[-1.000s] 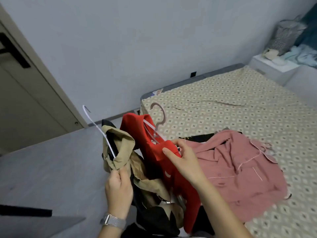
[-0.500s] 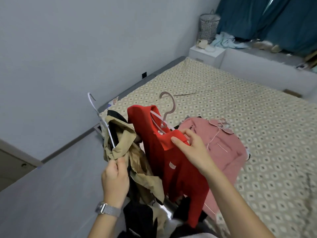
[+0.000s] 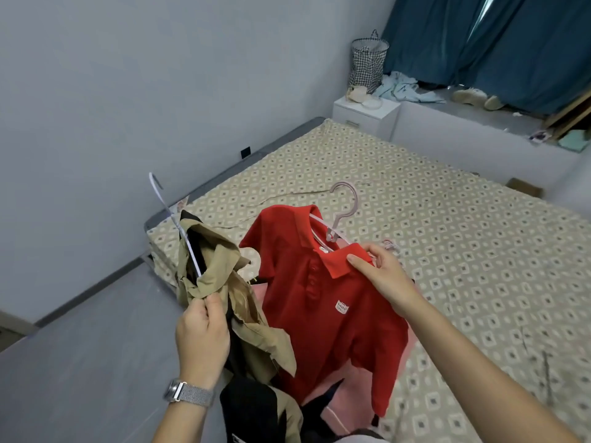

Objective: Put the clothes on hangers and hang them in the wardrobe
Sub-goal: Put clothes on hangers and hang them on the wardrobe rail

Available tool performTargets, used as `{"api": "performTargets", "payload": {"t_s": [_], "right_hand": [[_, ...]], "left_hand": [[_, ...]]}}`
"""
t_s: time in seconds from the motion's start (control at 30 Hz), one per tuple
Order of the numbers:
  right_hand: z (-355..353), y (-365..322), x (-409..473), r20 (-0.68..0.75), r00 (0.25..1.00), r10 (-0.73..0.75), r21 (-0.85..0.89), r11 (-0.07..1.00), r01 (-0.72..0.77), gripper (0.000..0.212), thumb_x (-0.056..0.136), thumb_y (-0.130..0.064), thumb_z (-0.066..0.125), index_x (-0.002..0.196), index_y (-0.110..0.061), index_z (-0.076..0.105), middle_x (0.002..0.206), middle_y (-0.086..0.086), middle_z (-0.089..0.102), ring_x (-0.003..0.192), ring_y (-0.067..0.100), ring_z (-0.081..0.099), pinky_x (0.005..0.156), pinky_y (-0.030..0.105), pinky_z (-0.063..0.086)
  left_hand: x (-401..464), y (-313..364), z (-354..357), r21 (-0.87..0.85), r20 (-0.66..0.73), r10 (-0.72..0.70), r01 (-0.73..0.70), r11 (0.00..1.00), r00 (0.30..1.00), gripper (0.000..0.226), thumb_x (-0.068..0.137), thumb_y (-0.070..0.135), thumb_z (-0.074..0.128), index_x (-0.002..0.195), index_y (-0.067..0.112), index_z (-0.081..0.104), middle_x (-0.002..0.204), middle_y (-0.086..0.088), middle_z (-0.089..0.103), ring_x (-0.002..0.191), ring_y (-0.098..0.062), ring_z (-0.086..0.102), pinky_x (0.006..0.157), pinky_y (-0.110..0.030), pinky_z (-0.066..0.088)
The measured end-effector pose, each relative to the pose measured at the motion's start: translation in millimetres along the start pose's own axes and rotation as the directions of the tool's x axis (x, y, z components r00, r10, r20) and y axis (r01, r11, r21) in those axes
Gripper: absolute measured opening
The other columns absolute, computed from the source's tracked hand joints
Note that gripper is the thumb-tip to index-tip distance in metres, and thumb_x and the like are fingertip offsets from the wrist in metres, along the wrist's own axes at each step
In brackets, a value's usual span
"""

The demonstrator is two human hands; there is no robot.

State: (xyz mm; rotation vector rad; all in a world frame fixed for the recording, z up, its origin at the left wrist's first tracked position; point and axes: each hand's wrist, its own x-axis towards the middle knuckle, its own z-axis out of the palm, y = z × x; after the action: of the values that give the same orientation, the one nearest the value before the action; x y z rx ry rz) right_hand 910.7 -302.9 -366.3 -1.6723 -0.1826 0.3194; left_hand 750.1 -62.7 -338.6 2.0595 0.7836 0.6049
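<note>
Clothes are hanging above the bed: right hand fingers are pinching the red polo shirt collar on its pink hanger, left hand fingers are gripping the khaki garment and white hanger.

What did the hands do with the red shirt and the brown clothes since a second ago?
The red shirt was lifted up off the pink top and now hangs more spread out from its hanger. Nothing was let go: the right hand still pinches the red collar, and the left hand still holds the tan garment on the white hanger.
</note>
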Motion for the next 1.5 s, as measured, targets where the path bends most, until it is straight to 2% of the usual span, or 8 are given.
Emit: {"api": "performTargets", "payload": {"t_s": [0.3, 0.53, 0.73, 0.93, 1.03, 1.13, 1.4, 1.5], "right_hand": [[-105, 41, 89, -0.149, 0.988, 0.033, -0.212, 0.975, -0.065, 0.012, 0.089, -0.019, 0.069, 0.096, -0.009, 0.066, 0.086, 0.0, 0.07, 0.08, 0.012, 0.064, 0.076, 0.03, 0.049], [-161, 90, 136, -0.113, 0.985, 0.132, -0.705, 0.688, -0.173, 0.044, 0.092, -0.017, 0.061, 0.134, -0.015, 0.05, 0.112, 0.017, 0.066, 0.109, 0.034, 0.06, 0.093, 0.038, 0.043], [-76, 45, 112, 0.186, 0.978, 0.098, -0.419, 0.908, -0.011, 0.02, 0.095, -0.013, 0.058, 0.115, -0.016, 0.062, 0.107, 0.0, 0.066, 0.098, 0.013, 0.06, 0.094, 0.034, 0.048], [2, -35, 94, 0.472, 0.847, 0.245, -0.133, 0.969, -0.206, 0.029, 0.092, -0.05, 0.057, 0.103, -0.024, 0.061, 0.094, -0.004, 0.062, 0.082, 0.009, 0.057, 0.073, 0.027, 0.049], [14, -43, 101, 0.426, 0.855, 0.296, -0.294, 0.939, -0.178, 0.045, 0.077, -0.06, 0.066, 0.078, -0.017, 0.051, 0.07, 0.0, 0.05, 0.064, 0.015, 0.045, 0.06, 0.028, 0.04], [24, -34, 105, 0.336, 0.904, 0.265, -0.44, 0.893, -0.098, 0.037, 0.083, -0.032, 0.067, 0.059, -0.018, 0.043, 0.056, -0.004, 0.043, 0.053, 0.011, 0.04, 0.053, 0.026, 0.034], [-3, -15, 128, 0.146, 0.977, 0.157, -0.568, 0.822, -0.047, 0.035, 0.1, -0.018, 0.046, 0.065, -0.022, 0.045, 0.064, -0.009, 0.047, 0.063, 0.01, 0.045, 0.057, 0.022, 0.034], [-42, -11, 146, 0.034, 0.983, 0.182, -0.467, 0.872, -0.145, 0.031, 0.098, -0.016, 0.05, 0.068, -0.023, 0.053, 0.07, -0.008, 0.055, 0.071, 0.008, 0.051, 0.065, 0.023, 0.037]], "left_hand": [[-6, 39, 83, 0.021, -0.034, -0.067, 0.068, 0.997, 0.997, 0.046, 0.097, 0.012, 0.044, 0.053, 0.011, 0.029, 0.049, -0.001, 0.034, 0.049, -0.017, 0.032, 0.047, -0.032, 0.022], [5, 52, 125, 0.063, -0.022, -0.079, 0.08, 0.995, 0.997, 0.044, 0.097, 0.013, 0.045, 0.055, 0.01, 0.031, 0.051, -0.002, 0.037, 0.05, -0.016, 0.035, 0.048, -0.029, 0.024], [14, 66, 160, 0.044, 0.085, -0.039, 0.036, 0.998, 0.996, 0.046, 0.096, 0.012, 0.044, 0.052, 0.012, 0.031, 0.049, -0.002, 0.037, 0.048, -0.016, 0.034, 0.047, -0.029, 0.022], [22, 70, 182, 0.103, 0.281, 0.028, -0.059, 0.993, 0.959, 0.044, 0.097, 0.016, 0.044, 0.055, 0.017, 0.033, 0.053, 0.0, 0.042, 0.057, -0.03, 0.049, 0.051, -0.035, 0.027], [18, 69, 188, 0.047, 0.367, 0.086, -0.11, 0.993, 0.926, 0.039, 0.095, 0.019, 0.038, 0.057, 0.018, 0.034, 0.058, -0.009, 0.048, 0.068, -0.041, 0.053, 0.059, -0.042, 0.036], [17, 64, 191, 0.023, 0.417, 0.128, -0.152, 0.988, 0.9, 0.03, 0.092, 0.026, 0.036, 0.065, 0.014, 0.042, 0.07, -0.019, 0.059, 0.072, -0.041, 0.055, 0.061, -0.042, 0.038], [36, 53, 180, -0.069, 0.684, 0.316, -0.373, 0.925, 0.658, 0.019, 0.098, 0.033, 0.041, 0.083, 0.026, 0.049, 0.077, 0.009, 0.052, 0.075, -0.009, 0.052, 0.071, -0.033, 0.042], [51, 38, 172, -0.094, 0.688, 0.307, -0.339, 0.936, 0.657, 0.015, 0.098, 0.027, 0.044, 0.084, 0.031, 0.051, 0.086, 0.011, 0.053, 0.081, -0.005, 0.052, 0.077, -0.027, 0.044]]}}
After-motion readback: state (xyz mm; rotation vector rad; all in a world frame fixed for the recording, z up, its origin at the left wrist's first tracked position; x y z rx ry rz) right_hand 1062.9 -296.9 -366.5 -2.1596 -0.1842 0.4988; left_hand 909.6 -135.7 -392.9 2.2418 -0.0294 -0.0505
